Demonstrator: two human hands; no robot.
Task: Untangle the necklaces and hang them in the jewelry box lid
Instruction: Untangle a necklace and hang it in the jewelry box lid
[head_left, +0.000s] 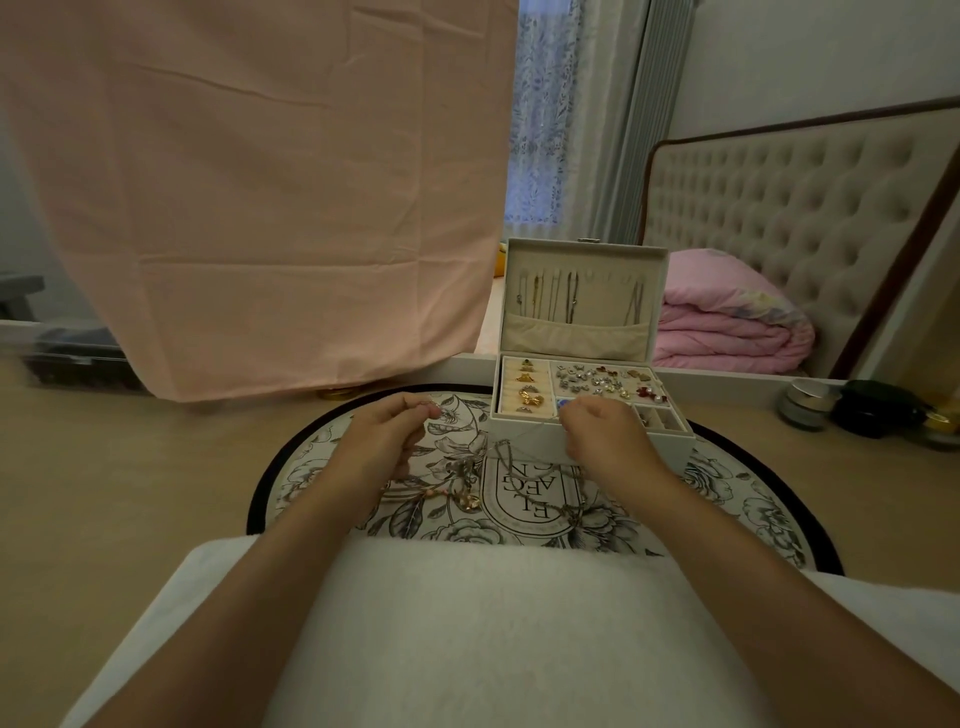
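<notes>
A white jewelry box (519, 421) stands open on a round floral mat (737, 509). Its raised lid (584, 291) has several thin necklaces hanging inside above a fabric pocket. A tangle of chains (498, 467) lies on the mat in front of the box, with a gold pendant (470, 501) at its left. My left hand (384, 436) pinches a fine chain end near the mat's far edge. My right hand (602, 431), just in front of the box, pinches the same thin chain, which runs down toward the tangle.
The box tray holds gold rings at the left and several earrings (602, 382) at the right. A pink cloth (249, 197) hangs at the left. Small jars (808, 405) and dark items (878, 408) stand on the tabletop at the right. A white towel (467, 623) covers my lap.
</notes>
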